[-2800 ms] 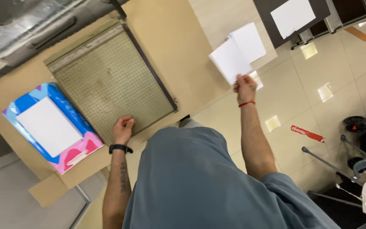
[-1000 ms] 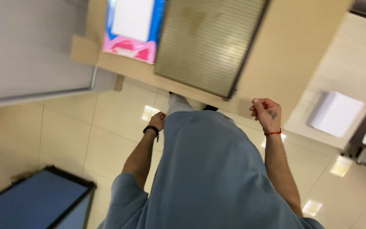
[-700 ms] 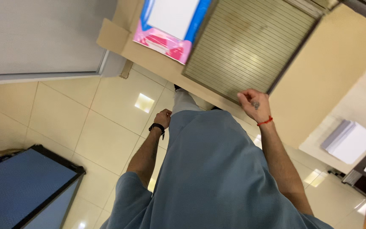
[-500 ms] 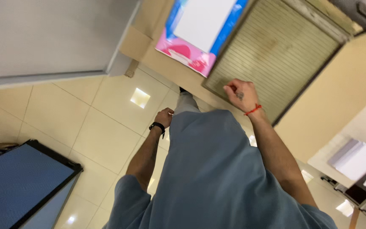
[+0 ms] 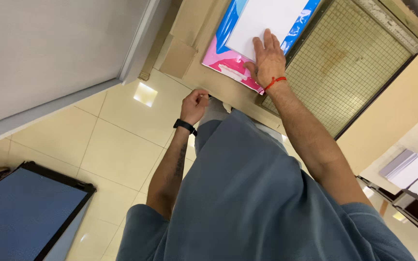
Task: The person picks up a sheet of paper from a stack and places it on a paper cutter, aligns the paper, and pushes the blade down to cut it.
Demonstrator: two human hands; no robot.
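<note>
One hand (image 5: 267, 60) flat — paper (image 5: 272, 19) cropped.

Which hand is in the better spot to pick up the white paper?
Probably the right hand: it lies flat on the white paper atop the pink-and-blue pack. The left hand is curled by the table edge, apart from the paper.

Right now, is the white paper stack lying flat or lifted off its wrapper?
Flat. The white paper stack lies on the pink and blue wrapper, with the right hand spread palm down across its near edge.
</note>
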